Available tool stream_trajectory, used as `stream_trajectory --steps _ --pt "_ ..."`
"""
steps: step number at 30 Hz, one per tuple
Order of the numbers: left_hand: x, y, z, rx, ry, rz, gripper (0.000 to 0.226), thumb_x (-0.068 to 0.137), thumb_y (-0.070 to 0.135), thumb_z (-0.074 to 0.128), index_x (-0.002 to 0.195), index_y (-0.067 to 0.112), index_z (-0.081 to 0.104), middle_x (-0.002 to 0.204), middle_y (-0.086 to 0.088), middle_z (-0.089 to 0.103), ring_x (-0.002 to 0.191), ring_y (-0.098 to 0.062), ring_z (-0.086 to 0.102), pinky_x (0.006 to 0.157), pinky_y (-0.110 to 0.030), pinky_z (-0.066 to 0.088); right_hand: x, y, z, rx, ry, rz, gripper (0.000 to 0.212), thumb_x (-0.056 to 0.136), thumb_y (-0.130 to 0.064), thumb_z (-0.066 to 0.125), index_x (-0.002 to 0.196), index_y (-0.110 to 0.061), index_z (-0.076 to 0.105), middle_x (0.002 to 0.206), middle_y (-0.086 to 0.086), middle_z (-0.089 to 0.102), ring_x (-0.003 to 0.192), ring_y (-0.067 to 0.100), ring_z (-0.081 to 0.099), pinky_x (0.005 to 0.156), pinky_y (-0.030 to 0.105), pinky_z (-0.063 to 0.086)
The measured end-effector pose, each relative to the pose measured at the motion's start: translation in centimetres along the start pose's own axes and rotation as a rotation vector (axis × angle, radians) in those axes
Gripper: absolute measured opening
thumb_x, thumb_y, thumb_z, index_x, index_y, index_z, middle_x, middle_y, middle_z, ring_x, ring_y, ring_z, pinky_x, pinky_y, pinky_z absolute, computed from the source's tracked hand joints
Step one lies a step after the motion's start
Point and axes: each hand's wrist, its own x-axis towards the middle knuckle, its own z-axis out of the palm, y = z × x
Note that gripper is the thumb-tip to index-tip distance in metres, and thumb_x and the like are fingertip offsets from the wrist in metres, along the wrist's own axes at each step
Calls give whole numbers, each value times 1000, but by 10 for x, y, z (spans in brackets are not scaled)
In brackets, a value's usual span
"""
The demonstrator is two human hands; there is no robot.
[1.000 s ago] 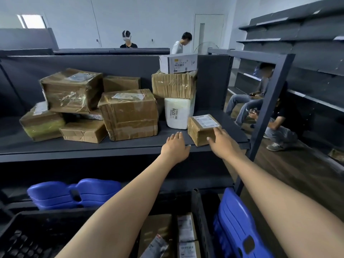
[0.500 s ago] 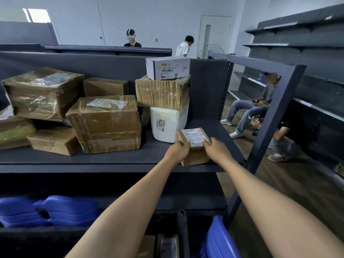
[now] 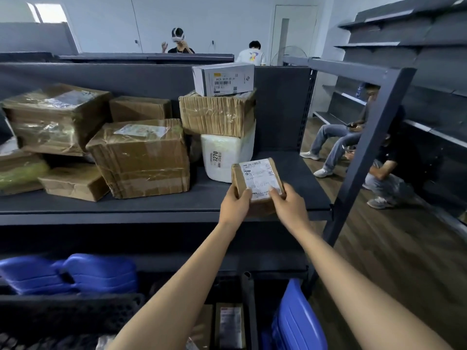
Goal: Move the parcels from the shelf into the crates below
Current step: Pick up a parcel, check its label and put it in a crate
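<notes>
Left grip (image 3: pixel 235 203) and right grip (image 3: pixel 288 205) hide the near edge of the small parcel (image 3: pixel 255 175); its label print is too small to read. The frame's bottom cuts off the black crate (image 3: pixel 75 309), its left edge a greenish parcel (image 3: pixel 20 171)

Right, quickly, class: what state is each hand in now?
Left hand: holding the small labelled cardboard parcel, thumb on top.
Right hand: holding the same parcel from its right side.

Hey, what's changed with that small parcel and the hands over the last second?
Both hands have taken hold of the small brown parcel. The left hand, earlier flat on the shelf edge, and the right hand, earlier only touching its side, now grip it. It has come forward over the shelf's front edge, tilted up. The stacked parcels behind stayed put.
</notes>
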Motion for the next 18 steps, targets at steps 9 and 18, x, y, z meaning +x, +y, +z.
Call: stream_trajectory --steps 9,18 --pt "-96 -11 -60 -191 12 138 21 95 28 57 114 37 63 105 15 72 102 -1 66 87 -18 50 -110 -20 26 315 84 26 37 94 -33 56 129 -22 56 109 -14 67 101 -1 61 77 11 44" --pt "-205 -47 -143 -295 22 134 44 97 21 55 140 16 50 130 5 63 119 -7 60 103 -30 47 -230 -57 56 485 -144 46 31 98 -33 48 127 -30 58 113 -17 68 107 -5 61 89 12 46"
